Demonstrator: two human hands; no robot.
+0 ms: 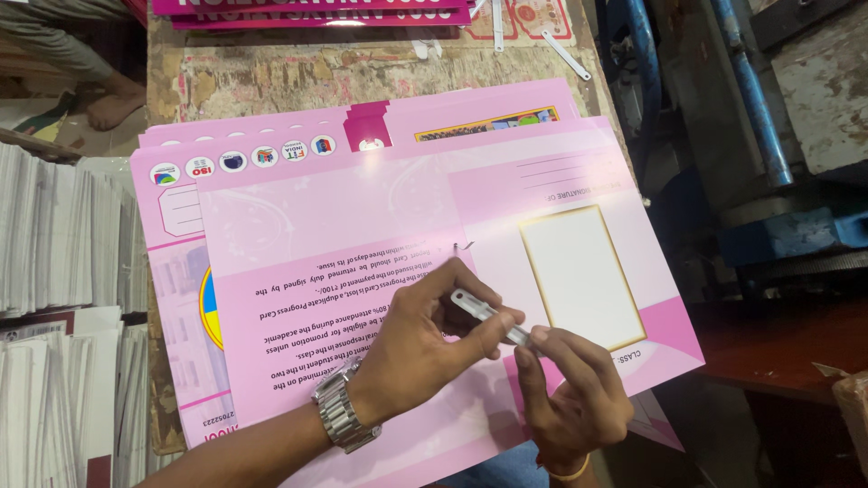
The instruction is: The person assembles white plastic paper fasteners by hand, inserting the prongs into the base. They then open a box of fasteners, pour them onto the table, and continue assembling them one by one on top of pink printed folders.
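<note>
Head view: the left hand (425,334), wearing a metal link wristwatch (342,414), and the right hand (565,384) both pinch a thin, flat metal strip (488,315) between thumb and fingertips. Beneath both hands lies a glossy pink printed card sheet (362,226) with a gold-framed white rectangle (579,271). Left of the hands stand white paper stacks (54,235); beyond the hands, the worn tabletop (316,77).

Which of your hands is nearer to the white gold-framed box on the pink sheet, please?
Right. The right hand lies just below the white gold-framed box; the left hand sits further to its left.
</note>
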